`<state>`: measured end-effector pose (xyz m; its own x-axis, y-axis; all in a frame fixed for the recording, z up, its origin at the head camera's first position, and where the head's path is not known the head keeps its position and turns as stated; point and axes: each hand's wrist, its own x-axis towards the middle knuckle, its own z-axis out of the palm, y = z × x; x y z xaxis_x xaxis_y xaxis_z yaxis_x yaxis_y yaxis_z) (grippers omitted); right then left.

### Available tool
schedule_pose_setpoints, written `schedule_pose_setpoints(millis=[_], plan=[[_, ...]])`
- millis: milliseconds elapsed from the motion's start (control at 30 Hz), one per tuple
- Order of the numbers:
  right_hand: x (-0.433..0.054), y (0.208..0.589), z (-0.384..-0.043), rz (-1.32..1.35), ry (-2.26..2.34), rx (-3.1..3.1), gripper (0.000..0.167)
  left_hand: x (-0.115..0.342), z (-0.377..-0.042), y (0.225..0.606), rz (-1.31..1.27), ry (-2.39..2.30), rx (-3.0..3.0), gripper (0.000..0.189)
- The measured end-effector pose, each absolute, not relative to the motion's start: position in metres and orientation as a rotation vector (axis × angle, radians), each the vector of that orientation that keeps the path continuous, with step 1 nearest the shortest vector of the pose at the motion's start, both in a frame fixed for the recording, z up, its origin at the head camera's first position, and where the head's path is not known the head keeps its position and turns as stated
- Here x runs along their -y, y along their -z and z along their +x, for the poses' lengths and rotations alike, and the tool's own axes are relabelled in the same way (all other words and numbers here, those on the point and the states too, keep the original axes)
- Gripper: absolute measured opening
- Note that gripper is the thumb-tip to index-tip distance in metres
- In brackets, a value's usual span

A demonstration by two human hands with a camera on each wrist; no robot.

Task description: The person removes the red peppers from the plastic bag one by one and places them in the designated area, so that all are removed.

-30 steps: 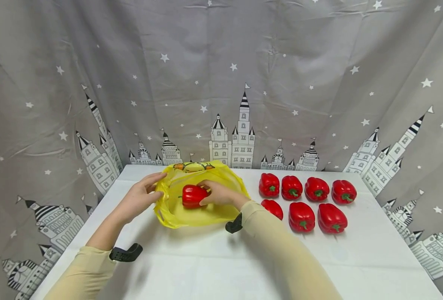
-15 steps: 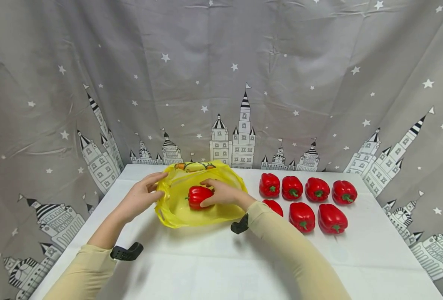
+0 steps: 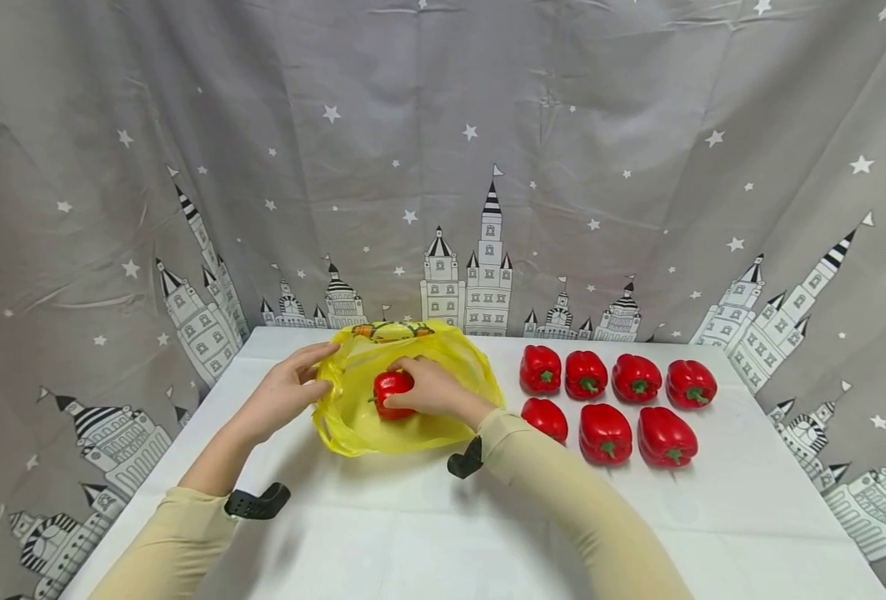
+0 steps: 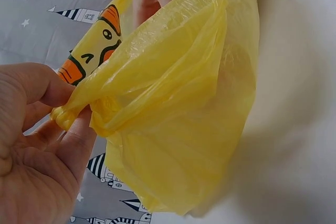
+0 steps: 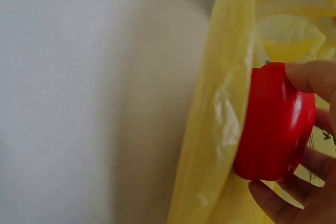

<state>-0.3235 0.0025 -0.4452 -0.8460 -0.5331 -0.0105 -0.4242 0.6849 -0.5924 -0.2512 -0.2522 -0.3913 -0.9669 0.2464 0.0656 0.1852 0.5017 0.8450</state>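
Note:
A yellow plastic bag [image 3: 367, 435] with a cartoon print lies spread on the white table, its mouth facing me. My left hand [image 3: 285, 393] pinches the bag's left rim; the left wrist view shows the bunched plastic [image 4: 105, 111] between thumb and fingers. Inside the mouth, my right hand [image 3: 433, 388] grips a red bell pepper [image 3: 389, 388] from its right side, green stem pointing left. Up close in the right wrist view, thumb and fingers span the pepper [image 5: 270, 121], and the bag's wall covers part of it.
Several red bell peppers [image 3: 606, 433] lie in two rows on the white table [image 3: 412, 542], right of the bag. My right forearm passes just in front of the nearest pepper [image 3: 544, 418]. Behind the table hangs a grey curtain [image 3: 382, 100] printed with castles and stars.
The right hand and its pepper shifted a little right, then slightly back left, staying within the bag's mouth. The left hand has kept its hold on the rim.

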Motion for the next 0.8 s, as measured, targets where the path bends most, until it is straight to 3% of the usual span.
schedule_pose_setpoints(millis=[200,467,800], plan=[[-0.011,0.445,-0.327,-0.871,0.942,-2.585,0.059,0.254,-0.251,0.392,0.378,-1.488,-2.672,0.063],[-0.01,0.449,-0.324,-0.79,0.942,-2.64,0.083,0.253,-0.251,0.392,0.38,-1.49,-2.672,0.063],[-0.016,0.452,-0.322,-0.805,1.014,-2.593,0.061,0.253,-0.25,0.392,0.363,-1.487,-2.666,0.066]])
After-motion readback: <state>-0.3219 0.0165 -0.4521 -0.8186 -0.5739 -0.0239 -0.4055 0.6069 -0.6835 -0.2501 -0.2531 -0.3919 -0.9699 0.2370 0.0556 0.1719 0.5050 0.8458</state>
